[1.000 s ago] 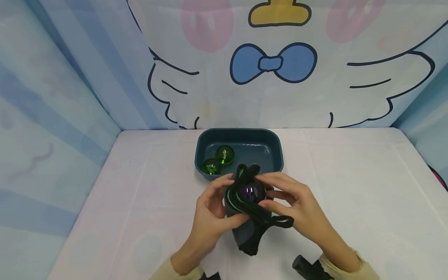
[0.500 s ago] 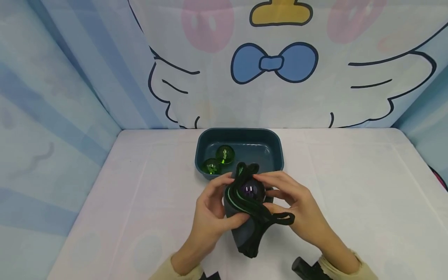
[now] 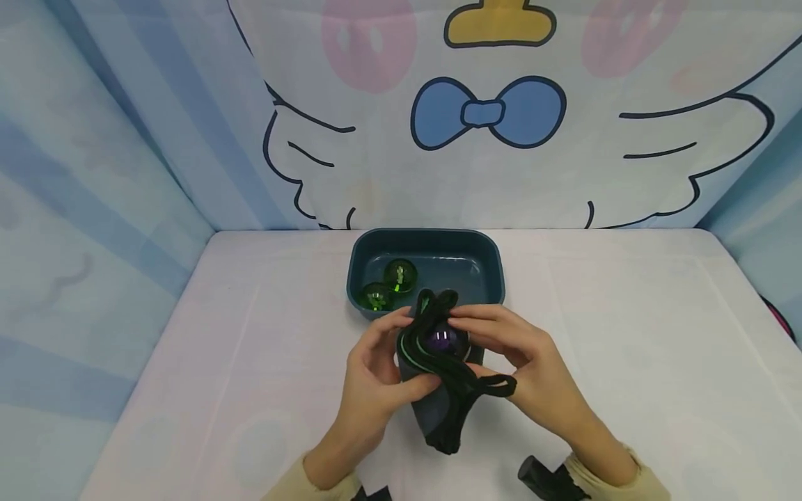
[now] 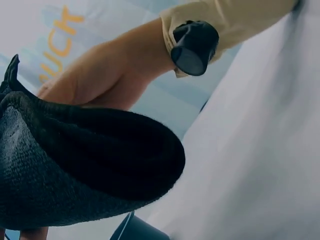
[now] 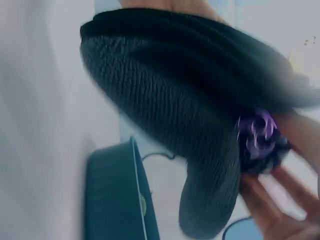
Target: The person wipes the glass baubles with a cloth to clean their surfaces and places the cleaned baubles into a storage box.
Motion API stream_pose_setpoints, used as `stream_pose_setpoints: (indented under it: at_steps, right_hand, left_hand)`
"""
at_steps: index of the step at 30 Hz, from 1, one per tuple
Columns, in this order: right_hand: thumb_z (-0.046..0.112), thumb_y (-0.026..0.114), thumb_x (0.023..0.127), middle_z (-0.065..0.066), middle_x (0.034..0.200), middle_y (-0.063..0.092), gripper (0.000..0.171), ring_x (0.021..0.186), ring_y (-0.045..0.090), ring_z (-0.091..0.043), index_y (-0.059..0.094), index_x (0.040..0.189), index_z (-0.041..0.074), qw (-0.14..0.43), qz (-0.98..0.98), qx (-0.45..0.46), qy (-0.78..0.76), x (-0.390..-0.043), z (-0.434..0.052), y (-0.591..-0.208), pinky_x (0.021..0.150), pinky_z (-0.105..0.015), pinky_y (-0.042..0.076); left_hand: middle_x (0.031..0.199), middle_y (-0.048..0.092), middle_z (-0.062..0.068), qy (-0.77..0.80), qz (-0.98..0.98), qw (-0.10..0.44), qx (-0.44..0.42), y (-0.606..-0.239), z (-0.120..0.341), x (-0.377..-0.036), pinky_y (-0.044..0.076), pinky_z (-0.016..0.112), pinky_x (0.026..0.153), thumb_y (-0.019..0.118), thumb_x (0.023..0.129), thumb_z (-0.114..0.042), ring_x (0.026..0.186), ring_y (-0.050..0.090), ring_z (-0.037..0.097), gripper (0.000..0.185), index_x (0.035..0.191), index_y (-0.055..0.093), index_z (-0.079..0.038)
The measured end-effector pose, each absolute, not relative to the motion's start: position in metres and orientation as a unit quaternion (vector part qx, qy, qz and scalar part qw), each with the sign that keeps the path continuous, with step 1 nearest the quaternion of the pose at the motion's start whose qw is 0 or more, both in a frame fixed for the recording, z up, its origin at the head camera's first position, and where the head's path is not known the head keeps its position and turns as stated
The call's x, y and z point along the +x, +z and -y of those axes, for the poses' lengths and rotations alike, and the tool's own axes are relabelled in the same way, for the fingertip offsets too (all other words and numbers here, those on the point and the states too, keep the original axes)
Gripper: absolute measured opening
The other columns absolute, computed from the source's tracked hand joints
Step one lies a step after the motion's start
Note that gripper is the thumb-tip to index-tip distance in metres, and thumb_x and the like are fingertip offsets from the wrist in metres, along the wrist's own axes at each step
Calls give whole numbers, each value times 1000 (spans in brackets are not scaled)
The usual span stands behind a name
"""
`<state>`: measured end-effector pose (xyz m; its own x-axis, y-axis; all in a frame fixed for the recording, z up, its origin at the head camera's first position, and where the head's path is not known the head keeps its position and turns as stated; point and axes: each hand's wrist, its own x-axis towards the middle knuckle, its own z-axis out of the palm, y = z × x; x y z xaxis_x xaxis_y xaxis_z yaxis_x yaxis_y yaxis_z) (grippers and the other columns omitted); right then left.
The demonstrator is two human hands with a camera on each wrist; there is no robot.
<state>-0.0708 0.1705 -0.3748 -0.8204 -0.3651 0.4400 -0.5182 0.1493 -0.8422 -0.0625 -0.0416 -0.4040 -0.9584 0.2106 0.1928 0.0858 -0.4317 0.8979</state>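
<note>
My left hand (image 3: 366, 390) grips a dark grey ribbed-knit piece (image 3: 432, 412) with black folded edging and loops; its thumb lies across the front and its fingers behind. My right hand (image 3: 532, 355) pinches a shiny dark purple ball (image 3: 443, 339), which sits against the black folds. In the right wrist view the purple ball (image 5: 257, 137) shows between fingers below the knit piece (image 5: 155, 90), which has a narrow stubby end. The knit piece (image 4: 75, 185) hides most of the left hand in the left wrist view. What the piece exactly is, I cannot tell.
A dark teal rectangular tub (image 3: 464, 273) stands just beyond the hands, at the table's back edge. Two clear green balls (image 3: 401, 275) lie in its left end. The pale cloth-covered table (image 3: 282, 313) meets printed curtains at the back and left.
Both hands keep their hold on the knit piece and ball. The right fingers have shifted slightly over the ball, and the view has drifted a little.
</note>
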Motion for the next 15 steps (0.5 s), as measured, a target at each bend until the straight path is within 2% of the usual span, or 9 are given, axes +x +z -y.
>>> stream_pose_setpoints:
  at_steps: [5,8,11,15]
  right_hand:
    - [-13,77,76,-10,130,60,58,121,59,-11,63,130,3,76,758,327,559,-74,-175,-376,94,-24,55]
    - [-10,76,78,-9,125,63,55,116,62,-9,63,130,3,57,761,312,566,-75,-178,-375,90,-25,58]
    - [-8,75,80,-10,121,66,51,110,64,-9,63,129,0,32,760,290,580,-74,-180,-373,83,-28,60]
    - [-4,75,82,-10,119,69,45,102,68,-8,65,126,-2,3,765,257,591,-73,-182,-374,74,-30,62]
  left_hand:
    - [145,45,12,834,-535,56,127,-403,42,-63,51,35,103,79,74,9,135,44,29,61,127,55,-11]
    - [143,47,12,828,-543,60,129,-403,41,-63,51,34,103,80,74,8,134,45,28,61,127,55,-9]
    - [141,48,14,813,-560,44,154,-403,41,-62,54,36,99,81,73,7,133,46,29,60,126,55,-4]
    - [137,49,17,775,-598,-7,204,-404,41,-60,60,41,86,81,74,7,129,50,29,55,123,56,1]
